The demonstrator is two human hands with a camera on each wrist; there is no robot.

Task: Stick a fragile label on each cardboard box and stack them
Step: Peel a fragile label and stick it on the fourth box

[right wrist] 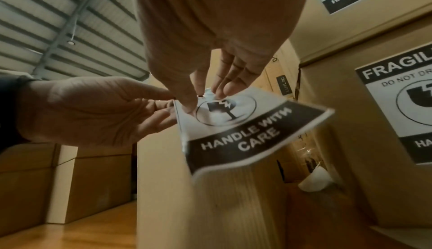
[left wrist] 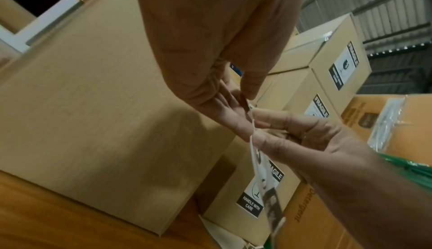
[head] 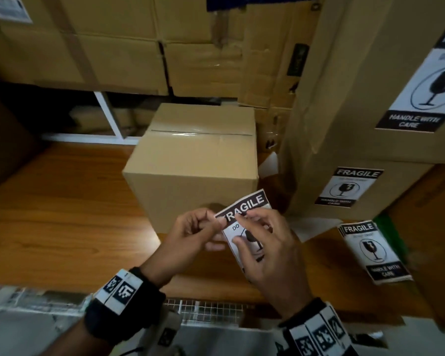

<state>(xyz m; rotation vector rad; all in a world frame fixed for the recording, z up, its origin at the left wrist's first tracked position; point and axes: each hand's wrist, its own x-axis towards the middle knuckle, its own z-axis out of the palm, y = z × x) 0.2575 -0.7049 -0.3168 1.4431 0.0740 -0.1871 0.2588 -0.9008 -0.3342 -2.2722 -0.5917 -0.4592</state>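
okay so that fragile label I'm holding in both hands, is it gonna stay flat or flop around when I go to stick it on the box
Probably floppy: the fragile label already curls at its free lower end where nothing supports it. It looks like thin, light paper, since the left hand and right hand pinch only its top. Likely best to land the top edge on the plain cardboard box first, then smooth downward.

Warehouse or storeroom: stacked cardboard boxes (head: 118,42) fill the back wall, more boxes with fragile labels (head: 348,187) at right, corrugated metal roof (right wrist: 58,22) overhead, wooden worktop (head: 62,201).
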